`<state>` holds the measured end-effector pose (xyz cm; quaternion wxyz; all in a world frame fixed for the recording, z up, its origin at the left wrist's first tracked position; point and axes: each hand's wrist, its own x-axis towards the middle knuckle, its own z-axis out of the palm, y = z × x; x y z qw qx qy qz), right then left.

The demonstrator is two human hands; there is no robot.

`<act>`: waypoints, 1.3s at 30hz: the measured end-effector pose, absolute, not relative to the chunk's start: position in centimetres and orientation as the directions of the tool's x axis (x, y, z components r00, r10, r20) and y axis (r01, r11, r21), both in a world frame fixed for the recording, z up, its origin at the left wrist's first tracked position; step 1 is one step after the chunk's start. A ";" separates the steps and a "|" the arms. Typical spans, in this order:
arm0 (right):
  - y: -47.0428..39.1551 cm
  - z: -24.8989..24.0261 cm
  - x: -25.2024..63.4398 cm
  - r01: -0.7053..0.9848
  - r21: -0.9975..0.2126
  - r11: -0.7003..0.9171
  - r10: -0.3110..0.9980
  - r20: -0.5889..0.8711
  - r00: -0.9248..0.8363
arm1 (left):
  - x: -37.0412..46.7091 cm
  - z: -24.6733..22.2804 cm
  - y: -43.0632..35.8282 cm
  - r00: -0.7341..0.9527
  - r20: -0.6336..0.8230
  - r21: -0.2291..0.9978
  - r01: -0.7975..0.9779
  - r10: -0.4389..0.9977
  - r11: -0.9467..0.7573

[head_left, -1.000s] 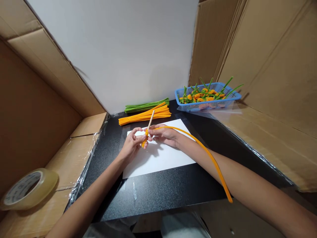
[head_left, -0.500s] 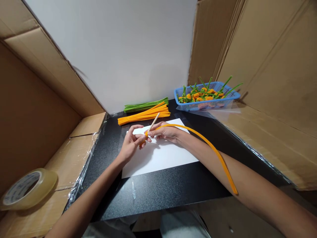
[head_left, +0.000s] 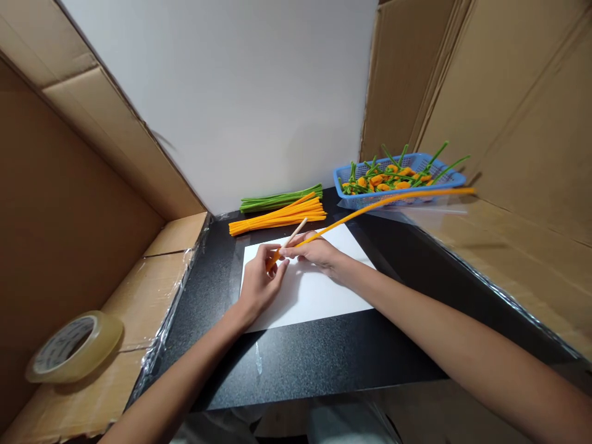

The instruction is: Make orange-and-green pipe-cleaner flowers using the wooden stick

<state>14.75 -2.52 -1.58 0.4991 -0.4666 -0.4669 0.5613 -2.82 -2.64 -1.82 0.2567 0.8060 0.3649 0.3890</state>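
My left hand (head_left: pixel 259 282) pinches the lower end of a thin wooden stick (head_left: pixel 296 233), where a few turns of an orange pipe cleaner (head_left: pixel 393 200) are wound. My right hand (head_left: pixel 315 251) holds that pipe cleaner close to the stick. Its long free end stretches out to the right, past the front of a blue basket (head_left: pixel 401 182). Both hands hover over a white sheet of paper (head_left: pixel 319 290) on the black tabletop (head_left: pixel 324 357).
Loose orange pipe cleaners (head_left: pixel 277 218) and green ones (head_left: pixel 280 198) lie in bundles behind the paper. The blue basket holds several orange-and-green pieces. A roll of clear tape (head_left: pixel 74 346) sits on the cardboard ledge at left. Cardboard walls (head_left: pixel 509 111) enclose both sides.
The pipe cleaner's free end swung from down over my right forearm up and out to the right. My hands stayed over the paper.
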 end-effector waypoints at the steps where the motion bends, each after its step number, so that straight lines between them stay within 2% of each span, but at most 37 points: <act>1: -2.5 -1.6 14.6 -0.131 -0.989 -0.071 0.997 -0.064 -0.053 | -2.9 -1.8 -2.6 0.415 0.469 0.661 0.421 0.780 -0.621; 4: -2.6 -1.7 14.4 -0.135 -0.989 -0.056 0.998 -0.053 -0.027 | -3.1 -2.0 -2.2 0.363 0.505 0.631 0.464 0.783 -0.622; 6: -2.6 -1.8 14.4 -0.144 -0.989 -0.044 0.999 -0.040 -0.033 | -3.1 -2.2 -2.0 0.353 0.461 0.700 0.419 0.814 -0.578; 9: -2.5 -1.9 14.6 -0.170 -0.983 -0.073 0.995 -0.060 -0.080 | -2.8 -2.3 -1.8 0.354 0.336 0.876 0.224 0.873 -0.428; 11: -2.5 -1.8 14.9 -0.189 -0.978 -0.088 0.991 -0.067 -0.113 | -2.6 -2.2 -1.6 0.374 0.260 0.950 0.067 0.890 -0.306; 15: -2.6 -1.2 15.3 -0.200 -0.974 -0.107 0.985 -0.077 -0.154 | -2.4 -1.5 -1.3 0.479 0.124 0.990 -0.125 0.869 -0.072; 19: -3.1 -0.5 15.4 -0.255 -0.954 -0.156 0.977 -0.110 -0.183 | -2.6 -0.6 -1.2 0.572 0.016 0.981 -0.166 0.820 0.096; 25: -3.2 -0.5 15.1 -0.312 -0.939 -0.146 0.988 -0.126 -0.083 | -2.7 -0.8 -1.2 0.583 0.025 0.975 -0.195 0.812 0.110; 34: -3.1 -0.5 14.9 -0.326 -0.931 -0.163 0.987 -0.159 -0.041 | -2.8 -1.0 -1.0 0.576 0.088 0.974 -0.220 0.813 0.051; 39: -2.8 -0.7 14.8 -0.367 -0.927 -0.071 0.997 -0.061 -0.039 | -2.7 -0.8 -1.1 0.610 0.027 0.960 -0.236 0.792 0.150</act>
